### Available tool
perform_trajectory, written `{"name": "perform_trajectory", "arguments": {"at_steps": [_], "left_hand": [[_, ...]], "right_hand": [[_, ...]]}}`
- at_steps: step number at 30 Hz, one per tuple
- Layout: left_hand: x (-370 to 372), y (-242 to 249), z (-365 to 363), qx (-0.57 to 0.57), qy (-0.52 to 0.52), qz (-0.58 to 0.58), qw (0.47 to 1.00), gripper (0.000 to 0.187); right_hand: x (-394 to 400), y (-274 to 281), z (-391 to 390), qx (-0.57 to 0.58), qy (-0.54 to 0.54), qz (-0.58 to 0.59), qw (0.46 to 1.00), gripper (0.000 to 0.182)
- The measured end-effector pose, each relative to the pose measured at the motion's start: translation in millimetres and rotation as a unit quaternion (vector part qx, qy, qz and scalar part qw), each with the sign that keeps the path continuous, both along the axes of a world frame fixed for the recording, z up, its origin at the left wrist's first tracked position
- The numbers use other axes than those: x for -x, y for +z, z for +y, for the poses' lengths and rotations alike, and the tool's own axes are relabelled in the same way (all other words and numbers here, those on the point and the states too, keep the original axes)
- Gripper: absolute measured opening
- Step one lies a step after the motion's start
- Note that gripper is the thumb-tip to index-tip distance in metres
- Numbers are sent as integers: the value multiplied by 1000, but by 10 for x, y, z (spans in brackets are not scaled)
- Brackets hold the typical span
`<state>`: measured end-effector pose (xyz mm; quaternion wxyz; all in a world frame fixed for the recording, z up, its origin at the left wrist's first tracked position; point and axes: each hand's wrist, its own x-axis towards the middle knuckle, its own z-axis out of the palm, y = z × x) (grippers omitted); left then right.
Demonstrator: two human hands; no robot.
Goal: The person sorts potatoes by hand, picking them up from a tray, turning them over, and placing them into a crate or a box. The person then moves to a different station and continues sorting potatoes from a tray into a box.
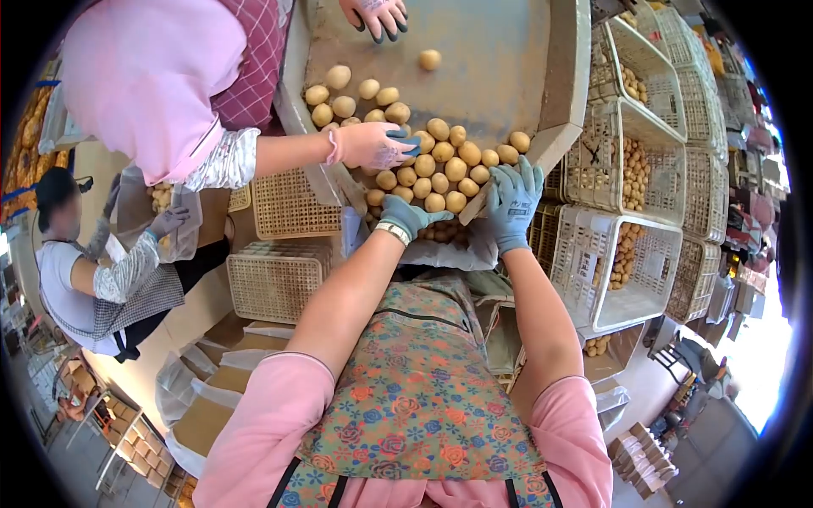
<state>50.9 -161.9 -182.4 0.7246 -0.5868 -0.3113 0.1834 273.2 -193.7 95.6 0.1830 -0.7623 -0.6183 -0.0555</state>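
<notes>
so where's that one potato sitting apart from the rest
In the head view, the lone potato lies near the top centre on the tray, below and right of a pink-gloved hand, above the potato pile.

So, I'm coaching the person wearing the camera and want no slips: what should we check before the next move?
1. Both hands gloved: ok, the left hand and right hand wear grey gloves.
2. Potatoes within reach: ok, clustered at the near end of the tray.
3. Potatoes free of co-workers' hands: not ok, a pink-gloved hand is over them.
4. Room in the pale liner below: cannot tell, mostly hidden.
5. Undersides sound: cannot tell, out of sight.
</notes>
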Motion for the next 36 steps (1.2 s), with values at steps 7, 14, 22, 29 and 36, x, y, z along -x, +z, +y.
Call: {"name": "perform_trajectory", "arguments": {"at_steps": [7, 14, 22, 29, 36], "left_hand": [[40, 1001, 2, -69, -9, 319, 945, 77], [26, 2190, 23, -91, -111, 667, 731, 78], [74, 1942, -5, -60, -116, 699, 703, 74], [50, 1972, 14, -60, -119, 695, 706, 73], [173, 1657, -80, -246, 34, 559, 791, 56]], "right_hand": [[8, 40, 19, 10, 5, -11, 1000, 27], [638, 122, 55, 46, 145, 54, 987, 38], [1481, -407, 501, 107, 89, 110, 984, 46], [1393, -505, 568, 125, 115, 188, 967, 51], [1390, 19, 116, 31, 61, 512, 856, 56]]}}
